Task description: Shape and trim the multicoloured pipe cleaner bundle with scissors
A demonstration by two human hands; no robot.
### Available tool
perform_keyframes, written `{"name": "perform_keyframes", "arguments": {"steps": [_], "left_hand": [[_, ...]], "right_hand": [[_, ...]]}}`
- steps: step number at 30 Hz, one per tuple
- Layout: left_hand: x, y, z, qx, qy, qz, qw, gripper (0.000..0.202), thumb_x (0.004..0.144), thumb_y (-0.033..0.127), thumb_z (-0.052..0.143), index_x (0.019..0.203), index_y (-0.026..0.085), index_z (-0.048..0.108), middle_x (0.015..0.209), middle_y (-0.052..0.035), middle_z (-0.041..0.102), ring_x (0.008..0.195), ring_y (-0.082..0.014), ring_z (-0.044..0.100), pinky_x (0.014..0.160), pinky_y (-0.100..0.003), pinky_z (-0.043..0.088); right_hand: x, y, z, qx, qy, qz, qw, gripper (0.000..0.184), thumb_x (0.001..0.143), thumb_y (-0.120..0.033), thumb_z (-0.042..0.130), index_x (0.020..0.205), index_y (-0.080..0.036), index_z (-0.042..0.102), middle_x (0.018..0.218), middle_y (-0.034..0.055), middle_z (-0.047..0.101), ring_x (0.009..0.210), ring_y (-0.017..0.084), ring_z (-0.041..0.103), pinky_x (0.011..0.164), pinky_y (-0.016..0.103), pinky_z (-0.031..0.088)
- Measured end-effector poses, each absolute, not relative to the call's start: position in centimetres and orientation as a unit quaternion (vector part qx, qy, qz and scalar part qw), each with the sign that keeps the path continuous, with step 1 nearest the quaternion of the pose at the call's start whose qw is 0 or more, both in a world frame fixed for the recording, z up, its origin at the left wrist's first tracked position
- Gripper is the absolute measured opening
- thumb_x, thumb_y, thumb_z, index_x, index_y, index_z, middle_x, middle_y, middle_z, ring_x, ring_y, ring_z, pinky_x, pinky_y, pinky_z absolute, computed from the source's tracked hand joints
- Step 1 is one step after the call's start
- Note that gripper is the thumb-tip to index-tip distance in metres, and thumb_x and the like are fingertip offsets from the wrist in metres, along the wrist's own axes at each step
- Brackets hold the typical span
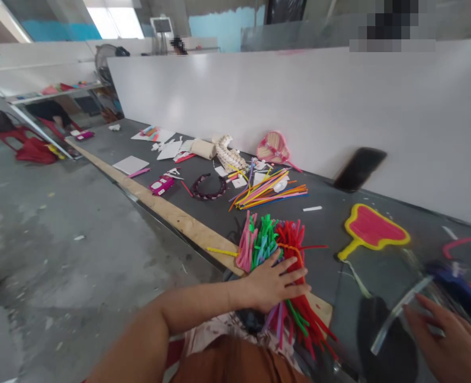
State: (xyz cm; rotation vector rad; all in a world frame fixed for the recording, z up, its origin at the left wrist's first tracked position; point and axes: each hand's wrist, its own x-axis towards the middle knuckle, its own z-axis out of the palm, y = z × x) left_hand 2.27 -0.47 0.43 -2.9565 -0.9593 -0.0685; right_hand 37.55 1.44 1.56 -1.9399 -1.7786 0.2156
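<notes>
My left hand [277, 282] lies with fingers spread over thick bunches of fuzzy pipe cleaners, palm down. Red pipe cleaners [305, 306] are under the fingers; green ones [265, 234] and pink ones [245, 250] stick out beyond the hand. At the lower right, my right hand [446, 332] is somewhat blurred, with fingers bent and apart. Its fingertips are at a clear, narrow strip [398, 316]; whether they touch it is unclear. A blue object [459, 287], too smeared to name, lies just past that hand. Farther in is a pink paddle shape with a yellow fuzzy edge [374, 229].
Loose coloured pipe cleaners [265, 191], a braided headband [209, 189] and a magenta box [162, 184] lie along the dark table [323, 223]. A phone [358, 169] leans against the white partition [299, 96]. A pink woven fan-like piece [273, 148] is there too.
</notes>
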Motion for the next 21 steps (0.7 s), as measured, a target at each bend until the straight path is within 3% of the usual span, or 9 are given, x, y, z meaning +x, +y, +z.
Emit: {"name": "perform_keyframes", "arguments": {"steps": [4, 9, 14, 21], "left_hand": [[2.2, -0.2, 0.6, -0.948, -0.317, -0.025, -0.021, 0.069, 0.086, 0.037, 0.059, 0.151, 0.034, 0.037, 0.162, -0.0116, 0.033, 0.148, -0.0413, 0.029, 0.114, -0.067, 0.021], [2.4, 0.0, 0.5, -0.947, -0.318, -0.025, -0.039, 0.064, 0.085, 0.037, 0.062, 0.146, 0.034, 0.045, 0.163, -0.0117, 0.029, 0.149, -0.0419, 0.025, 0.115, -0.067, 0.016], [2.5, 0.1, 0.8, -0.945, -0.321, -0.007, -0.056, 0.066, 0.083, 0.039, 0.064, 0.146, 0.033, 0.045, 0.164, -0.012, 0.028, 0.15, -0.0415, 0.023, 0.115, -0.067, 0.018], [2.9, 0.8, 1.1, -0.939, -0.335, 0.024, -0.078, 0.064, 0.08, 0.031, 0.069, 0.141, 0.03, 0.052, 0.163, -0.0156, 0.028, 0.15, -0.0438, 0.021, 0.114, -0.07, 0.015]], "right_hand": [[35.2, 0.6, 3.7, -0.725, -0.629, 0.099, 0.262, 0.041, 0.075, -0.058, 0.05, 0.099, -0.028, 0.064, 0.09, 0.0117, 0.071, 0.062, 0.029, 0.068, 0.065, 0.049, 0.057], [34.1, 0.1, 2.9, -0.714, -0.635, 0.08, 0.284, 0.045, 0.082, -0.055, 0.048, 0.101, -0.019, 0.067, 0.095, 0.0132, 0.071, 0.06, 0.023, 0.067, 0.06, 0.041, 0.057], [32.8, -0.4, 0.9, -0.677, -0.664, 0.068, 0.309, 0.045, 0.088, -0.055, 0.046, 0.103, -0.019, 0.069, 0.101, 0.0138, 0.071, 0.061, 0.019, 0.067, 0.059, 0.034, 0.057], [31.9, -2.4, 1.5, -0.657, -0.667, 0.133, 0.324, 0.037, 0.091, -0.044, 0.049, 0.111, -0.02, 0.069, 0.117, 0.0141, 0.066, 0.077, 0.018, 0.069, 0.076, 0.035, 0.059]]}}
